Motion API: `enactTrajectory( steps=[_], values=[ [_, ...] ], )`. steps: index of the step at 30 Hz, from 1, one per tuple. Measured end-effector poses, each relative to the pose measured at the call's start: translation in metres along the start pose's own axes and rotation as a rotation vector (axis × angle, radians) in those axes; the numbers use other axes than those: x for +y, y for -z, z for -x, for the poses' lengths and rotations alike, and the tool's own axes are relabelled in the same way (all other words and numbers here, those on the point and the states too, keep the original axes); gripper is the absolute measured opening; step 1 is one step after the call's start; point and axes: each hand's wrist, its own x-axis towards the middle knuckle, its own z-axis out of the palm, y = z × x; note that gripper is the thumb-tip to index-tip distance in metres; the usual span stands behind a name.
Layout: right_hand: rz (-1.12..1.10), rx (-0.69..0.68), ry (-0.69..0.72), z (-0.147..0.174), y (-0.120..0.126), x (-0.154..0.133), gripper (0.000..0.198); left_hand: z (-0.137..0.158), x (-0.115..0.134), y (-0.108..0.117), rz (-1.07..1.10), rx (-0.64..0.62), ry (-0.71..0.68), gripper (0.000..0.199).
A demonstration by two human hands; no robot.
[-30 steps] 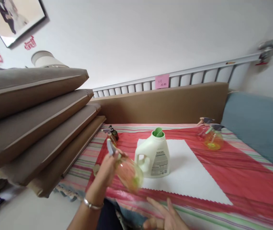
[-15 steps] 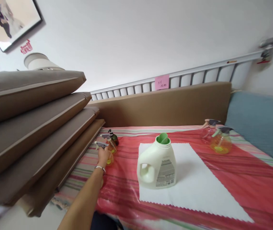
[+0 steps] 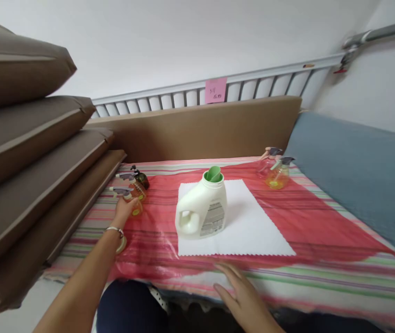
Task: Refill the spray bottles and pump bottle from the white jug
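On the left, my left hand (image 3: pixel 125 210) is closed around the neck of a clear spray bottle (image 3: pixel 136 209) with a yellow base and grey trigger head. A second spray bottle (image 3: pixel 138 190) stands just behind it, beside a dark pump bottle (image 3: pixel 142 179). My right hand (image 3: pixel 241 296) hovers over the front edge of the striped cloth, slightly blurred, thumb and fingers apart and holding nothing. Upright in the middle stands a white detergent jug (image 3: pixel 202 208) with a green spout in its mouth. It rests on a white zigzag-edged cloth (image 3: pixel 253 231).
At the right rear stand a yellow spray bottle (image 3: pixel 278 178) and a pink one (image 3: pixel 265 165). Brown cushions (image 3: pixel 34 138) pile up along the left. A round yellowish object (image 3: pixel 121 244) shows beside my left forearm. A blue cushion (image 3: pixel 357 162) borders the right.
My right hand has come into view at the bottom. The view has shifted, so the surroundings appear lower or further left. My left hand stays at the same spray bottle.
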Motion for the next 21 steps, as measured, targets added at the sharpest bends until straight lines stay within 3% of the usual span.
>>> enactTrajectory(
  steps=[5, 8, 10, 13, 14, 17, 19, 21],
  values=[
    [0.373, -0.114, 0.179, -0.013, -0.002, 0.0, 0.052, 0.02, 0.018, 0.02, -0.062, 0.07, -0.087, 0.04],
    [0.354, -0.203, 0.212, 0.007, -0.005, 0.006, 0.036, 0.071, 0.022, 0.018, -0.094, 0.105, -0.19, 0.047],
    [0.248, -0.212, 0.171, 0.026, -0.003, 0.012, 0.022, 0.123, 0.017, 0.006, -0.128, -0.044, -0.361, 0.044],
    [0.097, -0.065, 0.042, 0.044, 0.01, 0.027, 0.019, 0.204, 0.006, -0.023, -0.207, -0.539, -0.628, 0.036],
    [0.076, 0.019, 0.009, 0.045, 0.018, 0.033, 0.021, 0.225, 0.003, -0.033, -0.265, -0.601, -0.69, 0.043],
    [0.107, 0.231, -0.045, 0.042, 0.047, 0.054, 0.03, 0.264, -0.001, -0.06, -0.368, -0.569, -0.803, 0.059],
    [0.189, 0.296, -0.066, 0.039, 0.066, 0.065, 0.042, 0.273, 0.001, -0.07, -0.388, -0.591, -0.887, 0.06],
    [0.255, 0.309, -0.081, 0.04, 0.081, 0.072, 0.044, 0.274, 0.004, -0.074, -0.355, -0.699, -0.949, 0.049]
  ],
)
